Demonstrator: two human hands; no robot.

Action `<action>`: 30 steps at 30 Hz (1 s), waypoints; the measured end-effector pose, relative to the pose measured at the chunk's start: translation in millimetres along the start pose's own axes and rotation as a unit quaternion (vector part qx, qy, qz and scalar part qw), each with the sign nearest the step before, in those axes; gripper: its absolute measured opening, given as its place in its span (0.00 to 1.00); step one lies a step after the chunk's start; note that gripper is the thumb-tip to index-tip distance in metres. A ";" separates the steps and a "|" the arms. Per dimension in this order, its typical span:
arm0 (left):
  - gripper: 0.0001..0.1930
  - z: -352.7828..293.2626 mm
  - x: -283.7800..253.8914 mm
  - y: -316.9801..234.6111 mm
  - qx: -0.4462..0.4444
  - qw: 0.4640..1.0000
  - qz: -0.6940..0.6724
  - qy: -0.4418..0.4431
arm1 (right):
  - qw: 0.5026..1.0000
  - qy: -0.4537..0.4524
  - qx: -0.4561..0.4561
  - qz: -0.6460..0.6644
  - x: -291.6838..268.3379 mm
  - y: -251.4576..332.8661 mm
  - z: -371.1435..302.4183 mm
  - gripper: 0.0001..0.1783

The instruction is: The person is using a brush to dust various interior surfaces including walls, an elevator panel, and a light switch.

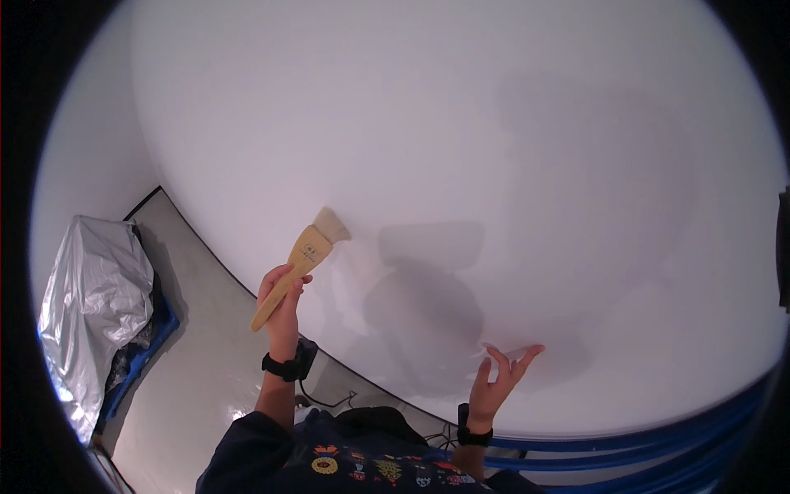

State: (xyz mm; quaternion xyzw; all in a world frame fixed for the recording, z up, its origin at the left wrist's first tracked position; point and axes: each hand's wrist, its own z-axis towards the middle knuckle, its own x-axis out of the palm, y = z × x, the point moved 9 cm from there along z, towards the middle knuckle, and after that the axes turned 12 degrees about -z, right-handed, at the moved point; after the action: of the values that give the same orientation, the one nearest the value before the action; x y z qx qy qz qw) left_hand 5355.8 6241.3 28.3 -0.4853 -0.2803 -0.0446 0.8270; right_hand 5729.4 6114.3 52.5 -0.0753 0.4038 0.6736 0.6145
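Observation:
My left hand (285,292) is closed around the handle of a flat wooden brush (298,262) with pale bristles. Its bristle end tilts up and to the right against the white wall (411,123); I cannot tell whether the tips press on it. Lower right, my right hand (498,383) is at the same wall with fingers apart, the index finger reaching to the right. A faint pale, see-through patch shows beside its fingertips, too unclear to name. Both wrists wear black bands, the left one with a small black box.
Crumpled silver sheeting (99,288) covers something with a blue frame (148,354) at the left. Grey floor (177,362) lies between it and the wall. Black cables (329,402) run near my waist. Blue bars (625,449) curve along the lower right.

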 end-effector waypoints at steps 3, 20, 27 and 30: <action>0.12 8.2 -11.5 7.7 -0.001 1.000 -0.002 -0.002 | 0.999 -0.008 0.033 0.000 5.2 -9.2 -6.6 0.09; 0.13 52.4 -59.6 59.8 -0.059 0.998 0.011 0.010 | 0.979 -0.087 0.148 -0.108 14.6 -82.2 -34.6 0.08; 0.13 64.8 -56.4 57.6 -0.057 0.996 0.064 -0.006 | 0.967 -0.123 0.215 -0.056 11.6 -61.9 -18.9 0.36; 0.11 69.5 -50.1 48.0 -0.021 0.991 0.130 -0.003 | 0.973 -0.074 0.209 -0.057 31.1 -54.1 0.8 0.40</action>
State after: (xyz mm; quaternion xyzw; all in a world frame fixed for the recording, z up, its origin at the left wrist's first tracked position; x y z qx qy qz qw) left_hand 5301.2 6314.1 -8.6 -0.5348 -0.2168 0.0589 0.8145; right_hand 5770.5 6134.3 10.1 0.0826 0.4840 0.5417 0.6822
